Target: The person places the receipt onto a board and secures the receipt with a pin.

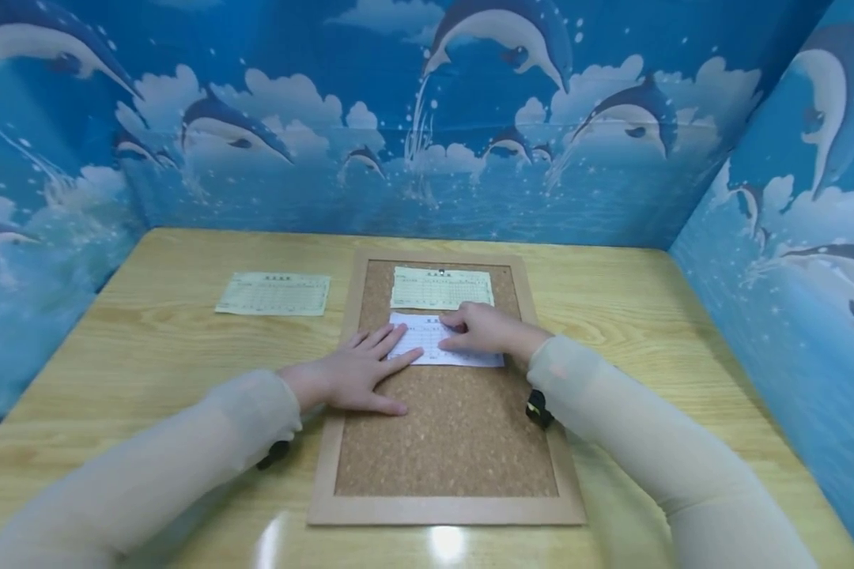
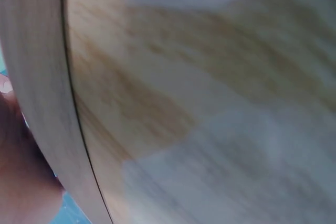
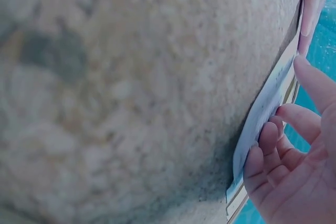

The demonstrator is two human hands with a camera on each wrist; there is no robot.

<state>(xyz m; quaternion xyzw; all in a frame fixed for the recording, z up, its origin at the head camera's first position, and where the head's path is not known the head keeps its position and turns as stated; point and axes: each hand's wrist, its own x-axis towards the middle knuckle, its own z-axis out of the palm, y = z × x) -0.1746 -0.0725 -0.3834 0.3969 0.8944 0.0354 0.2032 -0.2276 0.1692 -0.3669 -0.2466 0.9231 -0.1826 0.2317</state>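
Observation:
A framed cork board (image 1: 447,435) lies on the table, and a white printed slip (image 1: 470,357) rests on its upper half. My left hand (image 1: 359,373) lies spread over the left part of the slip, thumb on the cork. Over the slip's upper middle, my right hand (image 1: 487,328) touches the paper with index finger and thumb apart, the other fingers curled in the right wrist view. Whatever sits under the index fingertip is hidden. Just above, a pale green printed slip (image 1: 427,294) carries a small pin (image 1: 441,272) at its top edge.
Another pale green slip (image 1: 273,296) lies on the wood-grain table (image 1: 185,348) left of the board. Dolphin-printed cloth walls (image 1: 370,95) enclose the table's back and sides. A dark wrist device (image 1: 538,408) hangs under the right sleeve, beside the board's frame.

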